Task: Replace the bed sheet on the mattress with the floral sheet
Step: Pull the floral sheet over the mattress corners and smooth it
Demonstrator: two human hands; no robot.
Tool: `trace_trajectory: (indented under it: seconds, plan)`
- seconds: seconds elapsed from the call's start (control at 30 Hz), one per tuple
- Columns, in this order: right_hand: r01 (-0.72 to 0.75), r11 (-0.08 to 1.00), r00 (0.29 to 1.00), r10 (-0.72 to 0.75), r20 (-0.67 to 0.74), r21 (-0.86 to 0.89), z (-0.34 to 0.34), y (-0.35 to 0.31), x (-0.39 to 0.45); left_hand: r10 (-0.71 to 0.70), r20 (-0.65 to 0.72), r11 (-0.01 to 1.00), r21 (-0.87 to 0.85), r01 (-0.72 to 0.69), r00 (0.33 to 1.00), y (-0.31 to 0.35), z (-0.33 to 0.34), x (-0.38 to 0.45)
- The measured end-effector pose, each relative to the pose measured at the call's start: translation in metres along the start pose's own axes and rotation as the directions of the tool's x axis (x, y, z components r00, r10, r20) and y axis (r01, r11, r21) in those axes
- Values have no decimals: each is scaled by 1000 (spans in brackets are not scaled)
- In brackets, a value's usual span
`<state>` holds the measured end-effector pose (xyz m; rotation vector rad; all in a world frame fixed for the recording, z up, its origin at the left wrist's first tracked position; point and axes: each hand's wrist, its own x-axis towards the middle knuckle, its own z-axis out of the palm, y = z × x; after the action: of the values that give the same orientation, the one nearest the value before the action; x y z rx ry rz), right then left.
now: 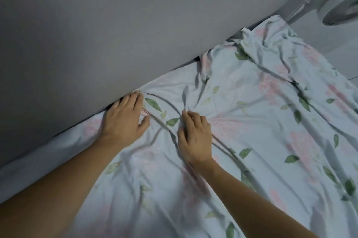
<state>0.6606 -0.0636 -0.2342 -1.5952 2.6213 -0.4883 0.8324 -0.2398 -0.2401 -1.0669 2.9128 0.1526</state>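
Note:
The floral sheet (251,121), pale blue with pink flowers and green leaves, lies wrinkled over the mattress. My left hand (126,119) lies flat on the sheet at the edge by the wall, its straight fingertips reaching into the dark gap there. Just to its right, my right hand (193,137) presses on the sheet, its fingers bent over a bunch of folds that radiate out from them. Whether it pinches the cloth I cannot tell. The mattress itself is hidden under the sheet.
A grey wall (116,24) runs along the bed's far side, from lower left to upper right. A white standing fan (341,11) is at the top right beyond the bed's corner, on a pale floor. The sheet is bunched near that far corner (257,44).

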Motion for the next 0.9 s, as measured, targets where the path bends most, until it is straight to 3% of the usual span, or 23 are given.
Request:
trace_trajectory:
  seconds: [0.17,0.33,0.5,0.7,0.77,0.9]
  plan:
    - [74,997,994,-72,86,-21,-9,-2,54,-77,1,997,9,77,997,-5,5,-20]
    - [134,990,904,-109,414,-33,11,-5,98,-119,-24,993,8,119,993,-9,9,-32]
    - [239,969,861,-184,475,-59,30,-36,118,-173,-44,985,1,173,984,-21,11,-52]
    - [138,985,874,-72,480,-104,31,-64,113,-211,-52,974,-95,206,976,-30,5,-86]
    - [81,995,925,-57,376,-49,20,-82,81,-181,-41,979,-101,176,983,-38,1,-112]
    - [131,986,971,-149,189,102,7,-121,-27,-131,-31,987,-98,128,991,-58,-2,-168]
